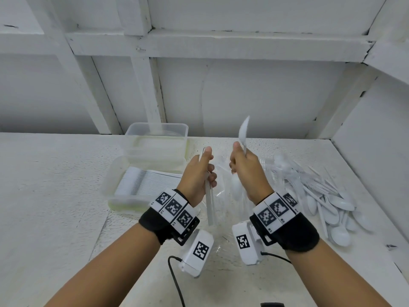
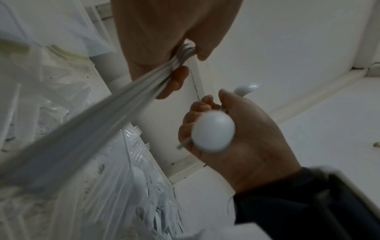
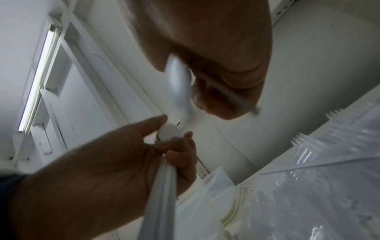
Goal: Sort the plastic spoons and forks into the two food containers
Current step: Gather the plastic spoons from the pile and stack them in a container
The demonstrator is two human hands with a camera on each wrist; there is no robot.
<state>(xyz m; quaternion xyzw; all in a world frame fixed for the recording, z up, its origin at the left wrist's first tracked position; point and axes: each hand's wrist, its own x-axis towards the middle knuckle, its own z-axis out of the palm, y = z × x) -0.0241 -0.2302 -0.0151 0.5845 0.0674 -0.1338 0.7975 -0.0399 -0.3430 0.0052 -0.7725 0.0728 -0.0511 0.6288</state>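
Left grip: your left hand [image 1: 197,173] is curled round a stacked bundle of utensils [image 1: 209,202], thumb pressing on top. The handles trail down past your wrist. The left wrist view shows nested tines at the thumb, so I judge them forks; the right wrist view is less clear.

Right grip: your right hand [image 1: 245,171] is closed round two spoons [image 1: 243,131] held opposite ways — one bowl stands above the thumb, the other bowl hangs below the heel of the palm.

Step in hand: judged as squaring up what each grip holds before dropping it off. Turn the lower spoon so both bowls point the same way, or they won't nest.

Near container [image 1: 124,187]: sits left of your left grip on the table [image 1: 55,173], already holding a tidy row of stacked white utensils. Which kind, too small to tell.

Far container [image 1: 157,138]: beyond the near one, looks empty.

Loose pile [image 1: 321,196]: spoons and forks mixed, right of your right grip, well apart from both containers.

Clear bag [image 1: 223,191]: crumpled beneath and between both grips. Keep the handles from snagging it.

Doing it well: hold the bundle firm near its middle so it doesn't fan out; lay it flat, aligned with the row — don't drop it.

Risk: smooth plastic slides; a loose grip spills the stack.
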